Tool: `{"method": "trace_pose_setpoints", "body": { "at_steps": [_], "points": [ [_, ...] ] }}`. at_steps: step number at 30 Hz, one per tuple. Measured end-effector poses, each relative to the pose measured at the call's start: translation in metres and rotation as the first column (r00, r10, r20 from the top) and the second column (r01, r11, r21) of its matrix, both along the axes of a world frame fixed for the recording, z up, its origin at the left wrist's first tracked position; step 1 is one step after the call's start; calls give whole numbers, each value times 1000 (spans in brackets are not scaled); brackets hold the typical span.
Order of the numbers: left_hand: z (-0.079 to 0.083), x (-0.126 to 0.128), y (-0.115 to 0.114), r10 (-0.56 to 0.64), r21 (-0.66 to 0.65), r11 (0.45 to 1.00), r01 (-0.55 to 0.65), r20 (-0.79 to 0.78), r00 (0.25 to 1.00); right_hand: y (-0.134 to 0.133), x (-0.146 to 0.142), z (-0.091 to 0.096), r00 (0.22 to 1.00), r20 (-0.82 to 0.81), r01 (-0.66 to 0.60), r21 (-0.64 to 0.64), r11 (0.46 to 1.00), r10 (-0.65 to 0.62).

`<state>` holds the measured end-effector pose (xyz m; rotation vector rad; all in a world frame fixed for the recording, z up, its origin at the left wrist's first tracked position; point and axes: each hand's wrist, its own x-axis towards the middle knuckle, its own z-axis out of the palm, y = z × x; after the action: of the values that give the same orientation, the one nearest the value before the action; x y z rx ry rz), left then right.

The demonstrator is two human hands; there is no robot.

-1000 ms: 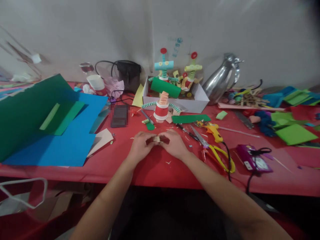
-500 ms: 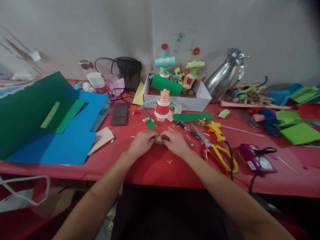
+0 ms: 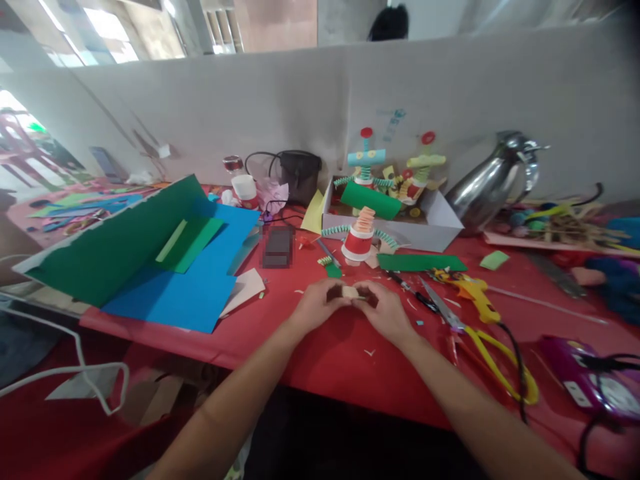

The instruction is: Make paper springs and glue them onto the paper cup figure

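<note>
Between their fingertips, my left hand (image 3: 320, 303) and my right hand (image 3: 384, 308) pinch a small pale cream piece (image 3: 351, 292), low over the red table. Fingers hide most of it, so its exact kind is unclear. Just beyond the hands stands an upturned red and white paper cup (image 3: 359, 241) with folded orange paper on top and pleated green paper arms. A green paper strip (image 3: 423, 263) lies right of the cup. Scissors with yellow handles (image 3: 493, 360) and a yellow glue gun (image 3: 475, 293) rest to the right of my right hand.
A white box (image 3: 425, 233) behind the cup holds paper figures and a green roll. A metal jug (image 3: 493, 183) leans beside it. Blue and green sheets (image 3: 170, 297) cover the left side. A purple device with cables (image 3: 590, 380) sits at right.
The view has tilted up and turned left, so the table's things appear shifted right and lower. Both hands keep hold of the cream piece, which now shows more between the fingers.
</note>
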<state>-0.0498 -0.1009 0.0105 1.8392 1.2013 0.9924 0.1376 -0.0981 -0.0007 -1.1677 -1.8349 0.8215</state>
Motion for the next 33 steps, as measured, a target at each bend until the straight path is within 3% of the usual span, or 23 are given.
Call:
{"method": "trace_pose_setpoints", "body": {
  "at_steps": [4, 7, 12, 14, 16, 18, 21, 23, 26, 30, 33],
  "points": [
    [-2, -1, 1, 51, -58, 997, -48, 59, 997, 0, -2, -3, 999, 18, -48, 32, 998, 47],
    [-2, 0, 1, 71, -20, 997, -70, 47, 996, -2, -4, -1, 997, 21, -72, -4, 997, 72],
    [-3, 3, -3, -35, 0, 999, 35, 4, 999, -6, -5, 4, 997, 58, -54, -16, 998, 55],
    [-1, -4, 1, -67, -10, 998, 67, -45, 997, -6, -4, 4, 996, 75, -49, 1, 999, 49],
    [5, -22, 12, 32, 77, 997, -19, -161, 986, -6, -2, 2, 996, 88, -18, 23, 1000, 16],
    [14, -50, 32, 306, 265, 937, -227, -311, 900, -6, -1, 1, 996, 85, 10, 36, 999, -13],
    [25, -96, 69, 586, 357, 810, -465, -507, 632, -8, -2, 2, 997, 78, 16, 39, 999, -19],
    [28, -120, 90, 571, 358, 819, -449, -594, 568, -9, -3, 3, 995, 93, 22, 39, 999, -26],
    [26, -139, 108, 495, 380, 869, -318, -698, 518, -10, -3, 4, 991, 131, 23, 42, 999, -28],
    [20, -144, 114, 453, 416, 890, -184, -766, 457, -11, -1, 3, 988, 152, 14, 50, 999, -21],
    [21, -145, 117, 455, 418, 889, -185, -767, 452, -11, -2, 2, 986, 166, 18, 59, 998, -28]
  ]
}}
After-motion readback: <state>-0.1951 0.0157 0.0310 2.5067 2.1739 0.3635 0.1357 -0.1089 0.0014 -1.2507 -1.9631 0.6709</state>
